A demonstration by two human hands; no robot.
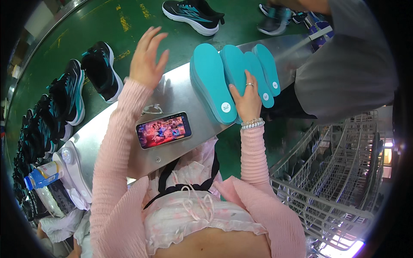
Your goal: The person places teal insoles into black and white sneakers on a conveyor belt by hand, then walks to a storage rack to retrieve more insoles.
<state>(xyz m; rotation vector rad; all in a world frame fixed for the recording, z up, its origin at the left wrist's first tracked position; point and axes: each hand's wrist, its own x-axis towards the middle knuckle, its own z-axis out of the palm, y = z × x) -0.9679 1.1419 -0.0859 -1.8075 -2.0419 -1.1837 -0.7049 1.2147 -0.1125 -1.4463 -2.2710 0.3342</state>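
Note:
Four-lobed rows aside, several stacks of teal insoles (211, 81) lie side by side on a metal ledge (172, 92), with round white stickers at their heels. My right hand (247, 96) rests over the middle stacks, thumb and fingers apart and touching the insoles; its fingertips partly cover them. My left hand (148, 58) is raised over the green belt at the ledge's far side, fingers stretched and holding nothing. It is nearest to a black and teal sneaker (102, 71) on its left. A phone (164, 130) with a lit screen lies on the ledge between my forearms.
A line of sneakers (69, 92) stands along the green belt (142, 17) at left. Another sneaker (192, 16) sits on the far side. A bottle (43, 175) is at lower left. A co-worker in grey (348, 73) handles a shoe at right, near wire racks (327, 172).

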